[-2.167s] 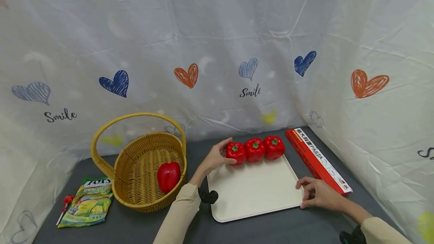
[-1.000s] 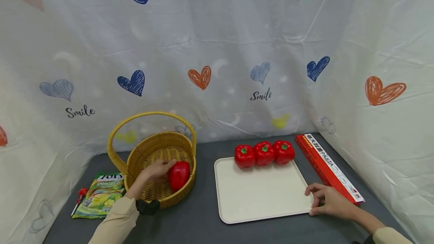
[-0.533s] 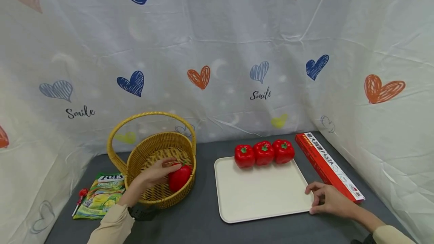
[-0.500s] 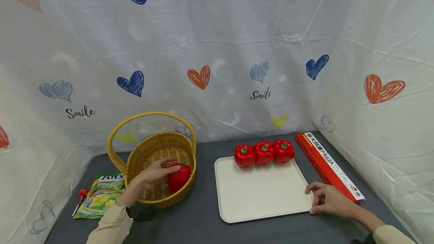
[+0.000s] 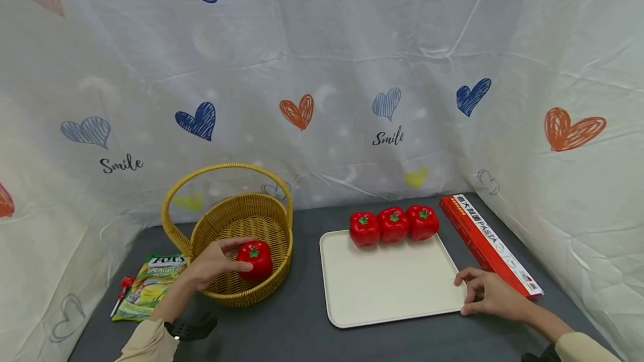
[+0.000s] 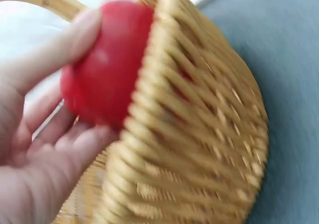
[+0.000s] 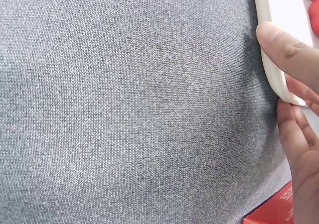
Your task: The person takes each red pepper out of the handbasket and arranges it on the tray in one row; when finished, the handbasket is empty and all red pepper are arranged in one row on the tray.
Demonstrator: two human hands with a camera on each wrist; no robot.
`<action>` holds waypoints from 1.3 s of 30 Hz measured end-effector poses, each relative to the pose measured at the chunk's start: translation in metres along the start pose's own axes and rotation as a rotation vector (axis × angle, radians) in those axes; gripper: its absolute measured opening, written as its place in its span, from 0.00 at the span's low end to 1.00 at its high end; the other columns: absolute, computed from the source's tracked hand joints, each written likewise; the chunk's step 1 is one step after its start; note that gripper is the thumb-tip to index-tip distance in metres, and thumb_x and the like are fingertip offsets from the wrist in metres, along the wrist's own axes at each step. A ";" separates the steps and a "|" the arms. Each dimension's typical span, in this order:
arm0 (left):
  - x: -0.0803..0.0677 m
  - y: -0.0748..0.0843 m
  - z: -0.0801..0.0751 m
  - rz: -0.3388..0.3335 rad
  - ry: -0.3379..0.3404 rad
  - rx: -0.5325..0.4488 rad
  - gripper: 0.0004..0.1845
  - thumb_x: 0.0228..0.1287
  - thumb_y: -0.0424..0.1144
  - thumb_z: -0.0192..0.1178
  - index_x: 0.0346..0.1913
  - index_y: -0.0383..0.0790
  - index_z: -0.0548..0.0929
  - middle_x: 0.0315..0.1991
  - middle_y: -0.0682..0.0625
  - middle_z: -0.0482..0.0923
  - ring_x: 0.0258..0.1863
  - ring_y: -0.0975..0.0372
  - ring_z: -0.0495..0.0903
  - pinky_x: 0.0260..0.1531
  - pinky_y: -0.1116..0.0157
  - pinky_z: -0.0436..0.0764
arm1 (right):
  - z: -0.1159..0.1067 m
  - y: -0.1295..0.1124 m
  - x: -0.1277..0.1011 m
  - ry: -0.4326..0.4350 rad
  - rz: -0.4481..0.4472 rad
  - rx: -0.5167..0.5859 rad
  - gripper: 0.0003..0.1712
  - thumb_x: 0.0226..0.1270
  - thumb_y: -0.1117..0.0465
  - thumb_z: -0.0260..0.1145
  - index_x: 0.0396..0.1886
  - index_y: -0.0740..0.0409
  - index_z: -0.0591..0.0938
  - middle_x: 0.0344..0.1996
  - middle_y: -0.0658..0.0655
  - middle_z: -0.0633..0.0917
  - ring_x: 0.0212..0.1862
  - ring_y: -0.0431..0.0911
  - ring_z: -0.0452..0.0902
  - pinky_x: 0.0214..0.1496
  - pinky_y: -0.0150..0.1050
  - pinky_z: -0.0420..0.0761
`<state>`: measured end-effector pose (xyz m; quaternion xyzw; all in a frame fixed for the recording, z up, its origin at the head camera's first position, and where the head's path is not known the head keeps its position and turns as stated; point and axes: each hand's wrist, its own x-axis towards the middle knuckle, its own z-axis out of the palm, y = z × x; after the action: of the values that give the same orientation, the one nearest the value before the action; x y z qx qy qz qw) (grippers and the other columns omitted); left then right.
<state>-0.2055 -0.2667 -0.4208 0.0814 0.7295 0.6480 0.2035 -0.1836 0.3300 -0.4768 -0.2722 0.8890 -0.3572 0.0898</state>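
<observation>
My left hand (image 5: 213, 264) holds a red bell pepper (image 5: 257, 258) with its green stem up, inside the yellow wicker basket (image 5: 246, 298). In the left wrist view the thumb and fingers grip the pepper (image 6: 107, 69) beside the basket rim (image 6: 144, 94). On the right, my right hand (image 5: 490, 295) pinches the near right corner of the cream tray (image 5: 387, 284). The right wrist view has its thumb against the tray's edge (image 7: 269, 64), fingers around the corner. Three more red bell peppers (image 5: 393, 224) stand in a row along the tray's far side.
A red pasta box (image 5: 488, 244) lies right of the tray. Left of the basket are a green and yellow FOX'S bag (image 5: 153, 289) and a small red-topped stick (image 5: 126, 284). A white curtain printed with hearts (image 5: 322, 71) hangs behind the grey table (image 5: 282, 334).
My left hand has gone from the tray's leftmost pepper to the basket and taken hold of the pepper there. That pepper has turned stem up and shifted left. My right hand stays at the tray corner.
</observation>
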 end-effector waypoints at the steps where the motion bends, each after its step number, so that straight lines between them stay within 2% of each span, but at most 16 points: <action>1: -0.002 0.003 0.001 -0.003 0.038 -0.001 0.36 0.53 0.31 0.63 0.65 0.31 0.61 0.61 0.35 0.62 0.55 0.52 0.70 0.46 0.56 0.76 | 0.000 0.000 0.000 -0.001 0.002 -0.002 0.12 0.42 0.49 0.74 0.15 0.46 0.79 0.39 0.54 0.76 0.35 0.41 0.72 0.30 0.28 0.76; 4: -0.007 0.014 0.003 -0.021 0.114 -0.038 0.38 0.52 0.31 0.64 0.65 0.32 0.59 0.62 0.36 0.60 0.54 0.55 0.70 0.48 0.57 0.75 | 0.000 0.000 0.001 -0.005 0.012 -0.010 0.12 0.42 0.49 0.74 0.15 0.45 0.79 0.39 0.54 0.76 0.35 0.40 0.72 0.30 0.28 0.76; 6: -0.009 0.021 0.004 -0.025 0.128 -0.058 0.38 0.52 0.30 0.64 0.66 0.33 0.58 0.63 0.36 0.58 0.54 0.56 0.71 0.48 0.57 0.75 | 0.000 0.000 0.001 -0.004 0.020 -0.015 0.12 0.42 0.49 0.74 0.15 0.45 0.79 0.39 0.54 0.76 0.35 0.40 0.72 0.30 0.28 0.76; 10: -0.010 0.034 0.009 -0.003 0.119 -0.081 0.38 0.52 0.29 0.63 0.66 0.33 0.58 0.64 0.36 0.57 0.53 0.57 0.72 0.48 0.59 0.75 | 0.000 -0.002 0.000 0.003 0.023 -0.022 0.12 0.42 0.50 0.74 0.15 0.45 0.79 0.39 0.54 0.76 0.35 0.40 0.72 0.30 0.28 0.76; 15: -0.010 0.048 0.020 0.047 0.117 -0.073 0.38 0.50 0.29 0.65 0.65 0.34 0.61 0.63 0.39 0.60 0.54 0.57 0.71 0.47 0.60 0.76 | 0.000 -0.002 -0.001 0.017 0.012 -0.033 0.12 0.41 0.49 0.74 0.15 0.45 0.78 0.38 0.53 0.76 0.35 0.39 0.71 0.29 0.27 0.75; 22: -0.010 0.059 0.035 0.080 0.127 0.010 0.35 0.50 0.31 0.66 0.63 0.36 0.65 0.60 0.40 0.66 0.50 0.56 0.73 0.43 0.60 0.78 | 0.000 0.001 -0.001 0.014 0.003 -0.030 0.12 0.42 0.48 0.74 0.15 0.44 0.78 0.39 0.53 0.76 0.36 0.40 0.72 0.30 0.28 0.75; 26: -0.008 0.065 0.047 0.117 0.080 0.060 0.32 0.51 0.33 0.66 0.61 0.36 0.68 0.59 0.39 0.67 0.52 0.54 0.73 0.42 0.60 0.79 | 0.002 0.002 0.000 0.009 0.000 -0.023 0.12 0.42 0.48 0.74 0.15 0.44 0.78 0.39 0.53 0.76 0.36 0.40 0.72 0.31 0.28 0.75; 32: 0.011 0.065 0.076 0.164 -0.012 0.061 0.32 0.48 0.33 0.68 0.59 0.38 0.70 0.56 0.41 0.70 0.53 0.52 0.72 0.44 0.58 0.78 | 0.003 0.002 -0.001 0.002 0.012 -0.028 0.12 0.42 0.48 0.73 0.15 0.44 0.78 0.39 0.52 0.76 0.35 0.39 0.72 0.31 0.28 0.75; 36: 0.034 0.060 0.098 0.173 -0.003 0.062 0.32 0.46 0.35 0.70 0.58 0.40 0.72 0.55 0.44 0.72 0.53 0.54 0.72 0.46 0.60 0.77 | 0.001 0.000 -0.001 0.005 0.015 -0.032 0.12 0.42 0.48 0.74 0.15 0.44 0.79 0.39 0.53 0.76 0.35 0.39 0.72 0.29 0.28 0.74; 39: 0.052 0.056 0.113 0.151 0.026 0.062 0.33 0.44 0.37 0.71 0.58 0.41 0.73 0.54 0.46 0.73 0.52 0.55 0.73 0.47 0.61 0.76 | 0.001 -0.001 -0.001 0.012 0.013 -0.020 0.12 0.42 0.49 0.74 0.15 0.44 0.79 0.39 0.53 0.76 0.35 0.40 0.72 0.29 0.28 0.75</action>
<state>-0.2153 -0.1357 -0.3842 0.1340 0.7437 0.6395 0.1417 -0.1826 0.3294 -0.4765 -0.2650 0.8949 -0.3491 0.0842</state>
